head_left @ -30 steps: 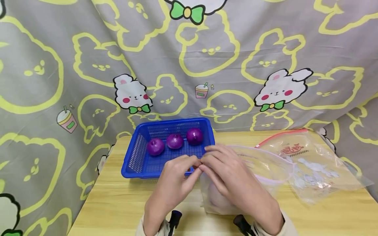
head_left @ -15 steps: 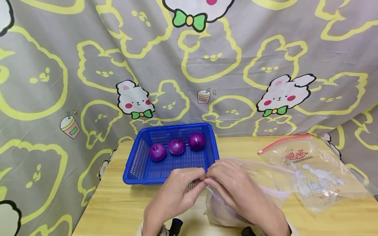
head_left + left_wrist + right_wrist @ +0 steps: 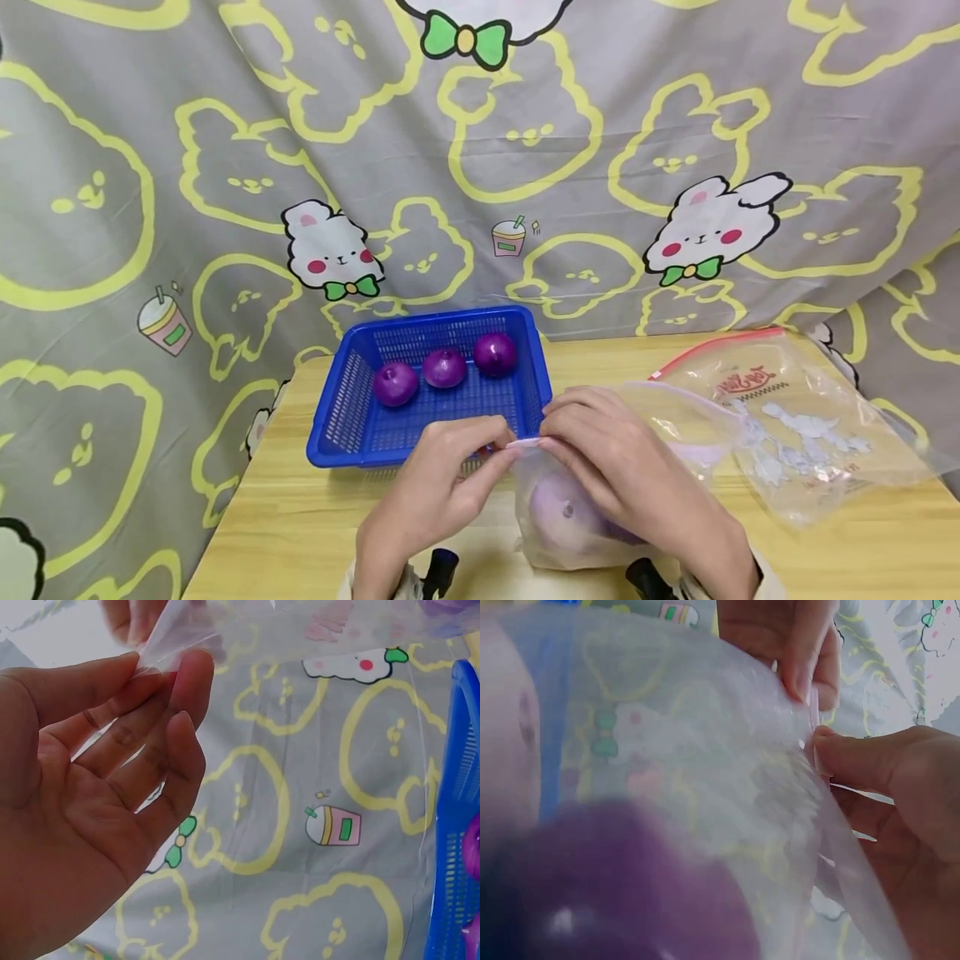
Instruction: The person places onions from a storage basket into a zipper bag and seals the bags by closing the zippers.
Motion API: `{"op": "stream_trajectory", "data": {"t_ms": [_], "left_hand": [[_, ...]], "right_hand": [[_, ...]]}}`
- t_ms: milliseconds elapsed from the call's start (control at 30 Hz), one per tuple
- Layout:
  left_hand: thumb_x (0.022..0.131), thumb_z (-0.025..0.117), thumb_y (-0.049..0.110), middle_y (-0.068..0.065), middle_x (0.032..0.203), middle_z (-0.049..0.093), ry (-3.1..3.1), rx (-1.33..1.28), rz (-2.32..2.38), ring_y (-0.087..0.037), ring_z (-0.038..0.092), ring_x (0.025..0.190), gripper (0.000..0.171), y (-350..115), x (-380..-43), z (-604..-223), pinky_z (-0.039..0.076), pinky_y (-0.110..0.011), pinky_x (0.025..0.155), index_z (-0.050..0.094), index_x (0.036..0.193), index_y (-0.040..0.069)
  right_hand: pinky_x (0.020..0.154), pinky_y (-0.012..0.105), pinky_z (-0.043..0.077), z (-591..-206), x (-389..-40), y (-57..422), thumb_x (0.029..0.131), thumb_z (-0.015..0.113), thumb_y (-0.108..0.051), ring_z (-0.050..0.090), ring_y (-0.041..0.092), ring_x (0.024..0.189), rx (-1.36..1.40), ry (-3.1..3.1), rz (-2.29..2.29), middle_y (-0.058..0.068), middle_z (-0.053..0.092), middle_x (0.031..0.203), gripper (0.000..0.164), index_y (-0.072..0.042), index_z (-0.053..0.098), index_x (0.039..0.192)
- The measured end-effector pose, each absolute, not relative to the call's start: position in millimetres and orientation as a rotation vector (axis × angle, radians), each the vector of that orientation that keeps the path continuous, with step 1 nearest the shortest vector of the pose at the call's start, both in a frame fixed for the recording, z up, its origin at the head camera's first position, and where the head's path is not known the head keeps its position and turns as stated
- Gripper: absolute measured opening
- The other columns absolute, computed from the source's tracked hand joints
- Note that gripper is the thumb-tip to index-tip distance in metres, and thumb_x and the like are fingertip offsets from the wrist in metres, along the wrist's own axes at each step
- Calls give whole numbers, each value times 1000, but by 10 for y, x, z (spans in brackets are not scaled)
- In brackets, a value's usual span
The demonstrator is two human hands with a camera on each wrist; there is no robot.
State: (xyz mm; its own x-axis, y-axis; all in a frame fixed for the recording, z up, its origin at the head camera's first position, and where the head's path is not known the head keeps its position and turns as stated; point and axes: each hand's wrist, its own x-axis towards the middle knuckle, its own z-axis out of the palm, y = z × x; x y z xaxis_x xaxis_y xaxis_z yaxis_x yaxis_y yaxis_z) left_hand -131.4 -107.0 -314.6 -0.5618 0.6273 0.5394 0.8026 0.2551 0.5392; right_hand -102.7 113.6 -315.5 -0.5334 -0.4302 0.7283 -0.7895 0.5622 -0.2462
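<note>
A clear zip bag [image 3: 536, 471] with a pale lilac rim stands on the table, with red onions [image 3: 564, 510] showing hazily through its plastic. My left hand [image 3: 442, 475] pinches the left end of the rim between thumb and forefinger. Just beside it, my right hand [image 3: 622, 454] pinches the same rim, so a short stretch of zip strip shows between the fingertips. In the left wrist view, thumb and forefinger meet on the bag edge [image 3: 161, 649], the other fingers loosely bent. To the right, the bag's mouth gapes. My right hand hides part of the bag.
A blue plastic basket [image 3: 352, 457] behind my left hand holds three red onions [image 3: 444, 368]. At the right, a flat clear bag [image 3: 750, 354] with a red zip and white pieces in or under it lies on the wooden table [image 3: 262, 533]. A patterned curtain [image 3: 420, 150] hangs behind.
My hands have shifted slightly and part a little, so the rim between the fingertips now shows. An onion inside the bag is seen more clearly. The head view has tilted slightly.
</note>
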Motion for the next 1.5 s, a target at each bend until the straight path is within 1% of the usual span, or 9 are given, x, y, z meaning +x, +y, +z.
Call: {"op": "stream_trajectory", "data": {"t_ms": [133,333,533,667,933,1133,1267,1433,1500], "left_hand": [[100,60,15,13,72,52,-2340,-1295,-1201,1,47,63,17,-1101,-1310,-3130,38,-10,55,61,83,18],[98,63,13,14,74,54,-2349,-1268,-1194,1,49,65,16,-1118,-1319,-3129,42,-12,57,61,82,15],[97,64,11,15,73,55,-2373,-1226,-1180,1,51,65,16,-1141,-1314,-3126,44,-16,56,62,81,16],[97,64,11,14,74,57,-2394,-1211,-1185,0,52,65,15,-1149,-1327,-3123,46,-15,57,63,82,16],[98,63,12,13,74,59,-2379,-1208,-1206,-2,54,66,18,-1191,-1377,-3118,49,-19,58,62,80,15],[98,62,13,14,73,58,-2408,-1194,-1210,-2,54,66,20,-1202,-1403,-3124,49,-21,58,60,79,17],[98,62,13,14,72,56,-2424,-1207,-1196,-1,53,66,21,-1179,-1439,-3149,47,-21,56,58,78,19],[97,63,13,13,70,56,-2417,-1206,-1201,-1,52,65,21,-1189,-1444,-3186,45,-19,53,59,77,19],[97,63,12,13,71,57,-2414,-1204,-1204,0,52,65,21,-1203,-1440,-3192,45,-19,53,60,78,17]], "right_hand": [[98,26,42,-3128,-1046,1181,105,52,-24,60,14,101,986,-2155,765,-8,66,99,22,-14,70,98],[92,21,43,-3117,-1053,1264,102,56,-21,58,9,95,967,-2177,778,-11,64,97,14,-16,69,97],[89,19,44,-3138,-1068,1364,101,59,-20,59,8,94,943,-2216,752,-11,64,97,11,-18,68,96],[88,18,46,-3150,-1079,1425,98,64,-17,60,7,94,922,-2267,779,-11,66,98,6,-19,69,98],[82,15,46,-3132,-1115,1534,96,66,-17,61,5,87,841,-2313,717,-14,66,94,5,-21,70,95],[76,16,46,-3167,-1116,1598,88,74,-10,60,4,84,767,-2359,677,-15,66,91,13,-22,69,92],[78,17,46,-3253,-1106,1678,85,76,-7,61,6,83,732,-2344,673,-14,66,89,17,-21,70,91],[80,21,46,-3342,-1096,1826,88,74,-8,61,8,85,748,-2312,684,-13,67,90,13,-20,70,92],[82,20,45,-3362,-1090,1877,87,74,-6,62,8,86,757,-2304,696,-13,67,91,15,-20,70,92]]}}
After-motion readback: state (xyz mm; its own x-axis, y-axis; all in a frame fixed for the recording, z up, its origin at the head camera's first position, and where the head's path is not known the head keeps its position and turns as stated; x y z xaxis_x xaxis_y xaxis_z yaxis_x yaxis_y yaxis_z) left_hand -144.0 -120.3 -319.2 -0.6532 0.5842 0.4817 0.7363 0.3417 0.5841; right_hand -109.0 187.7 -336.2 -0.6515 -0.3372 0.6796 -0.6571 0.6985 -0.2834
